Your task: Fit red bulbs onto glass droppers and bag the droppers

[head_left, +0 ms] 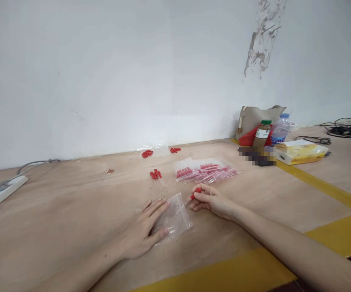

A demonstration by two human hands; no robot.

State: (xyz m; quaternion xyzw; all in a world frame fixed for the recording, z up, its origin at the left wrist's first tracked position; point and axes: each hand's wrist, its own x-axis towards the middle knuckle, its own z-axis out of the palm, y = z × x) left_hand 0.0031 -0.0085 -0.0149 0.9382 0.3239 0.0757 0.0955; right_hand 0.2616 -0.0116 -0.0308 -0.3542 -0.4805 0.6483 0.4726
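Observation:
My right hand (207,198) pinches a dropper (196,194) by its red bulb. Its thin clear tube slants down left to the mouth of a clear zip bag (175,219); whether the tip is inside or on top I cannot tell. My left hand (151,227) lies spread on the bag's left part, pressing it to the table. Just beyond the bag, a few loose droppers (156,175) with red bulbs lie together. Behind my right hand is a pile of filled clear bags (207,172) with red bulbs showing through.
Red bulbs (147,153) lie near the wall, with a second small group (174,150) beside them. At right stand a bottle with a green cap (262,134), a grey bag (254,117) and a yellow tissue pack (301,152). A power strip (11,188) sits far left.

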